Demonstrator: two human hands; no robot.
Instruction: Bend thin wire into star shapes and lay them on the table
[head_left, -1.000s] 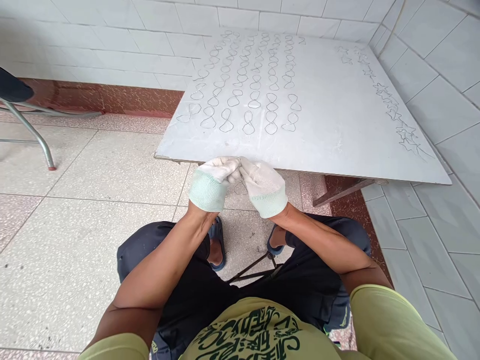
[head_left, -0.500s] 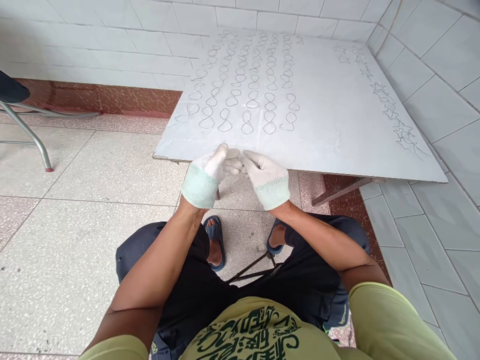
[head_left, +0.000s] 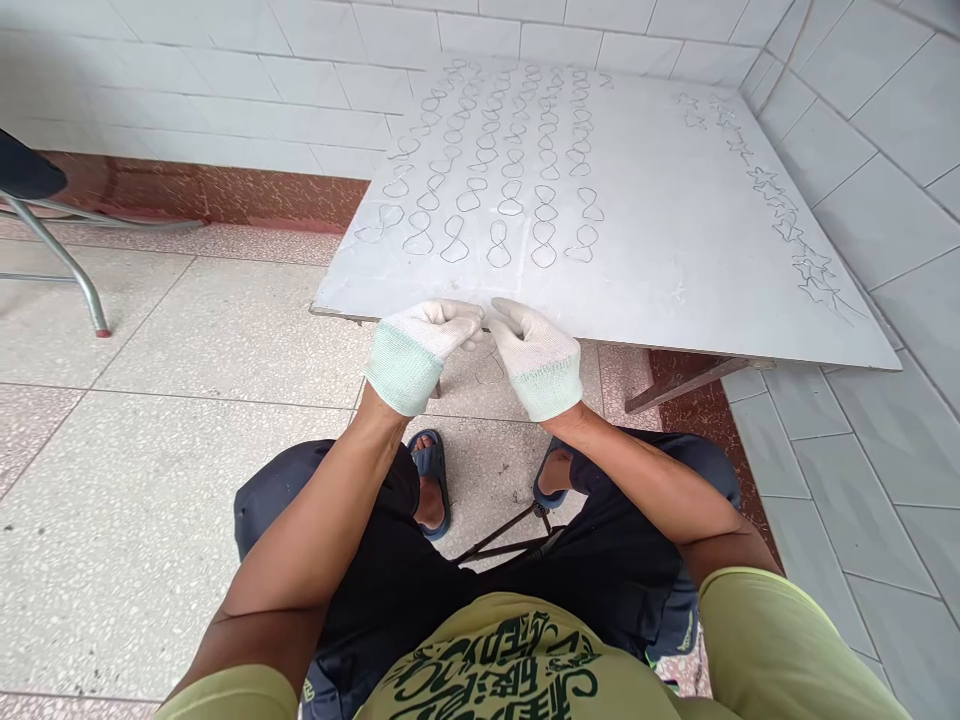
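Observation:
Both hands wear white knit gloves with pale green cuffs and meet just over the table's front edge. A thin bent wire point(head_left: 490, 381) hangs in a loop below the fingertips, its upper part mostly hidden by the gloves. My left hand point(head_left: 420, 350) is closed, thumb and fingers pinching the wire. My right hand point(head_left: 536, 360) is closed too, with its fingertips gripping the wire close to the left ones. Beyond the hands, rows of wire figure-eight shapes point(head_left: 499, 243) lie on the white tabletop point(head_left: 660, 240).
Wire star shapes point(head_left: 784, 215) lie in a line along the table's right side. Tiled walls point(head_left: 480, 38) border the table behind and on the right. A metal-legged chair point(head_left: 71, 265) stands at left. A dark folding frame point(head_left: 510, 540) is between the feet.
The left thumb has come down from its raised position, and the left fingers now pinch toward the right hand. The wire loop has shifted slightly right. The right hand has barely moved.

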